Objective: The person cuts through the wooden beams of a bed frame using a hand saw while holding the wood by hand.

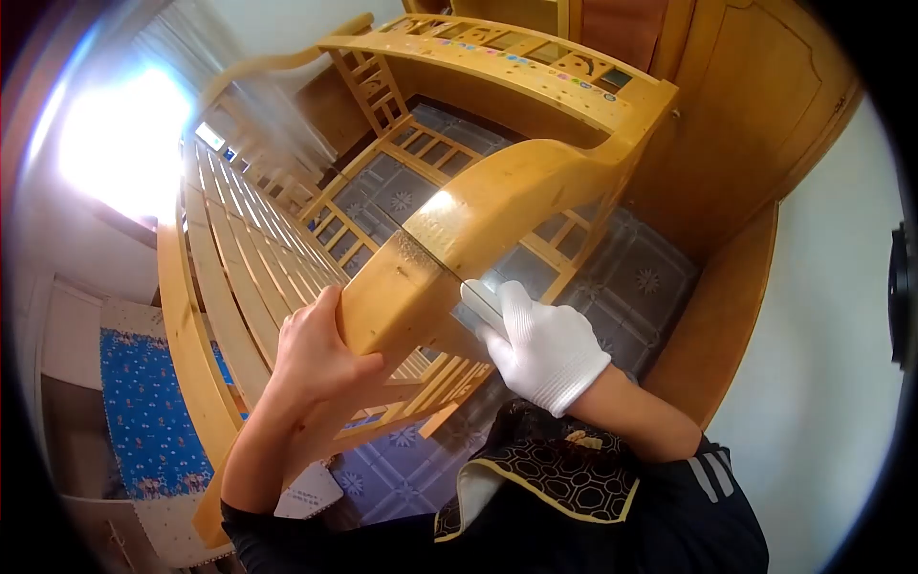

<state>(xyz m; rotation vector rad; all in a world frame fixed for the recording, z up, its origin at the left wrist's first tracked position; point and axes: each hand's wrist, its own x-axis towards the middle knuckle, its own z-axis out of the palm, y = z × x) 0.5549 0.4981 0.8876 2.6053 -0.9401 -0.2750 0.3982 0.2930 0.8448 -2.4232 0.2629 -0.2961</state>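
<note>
White knitted fabric makes the glove [564,368] on the right hand [535,344], whose fingers are closed around the grip end of a thin saw [432,256]; the grip itself is mostly hidden by this hand. The blade lies across a curved wooden beam [507,187], touching its upper face, where the wood near the blade looks rough. Bare, the left hand [311,340] clasps the near end of the same beam, with the thumb on one side and the fingers on the other, spread as wide as the wood. Left of this hand run the pale slats [239,249] of the bed frame. Farther away, a panel [516,62] with small coloured stickers joins the beam. Below is a grey tiled floor [660,287], and at the right side stands a wooden cabinet door [765,105].
</note>
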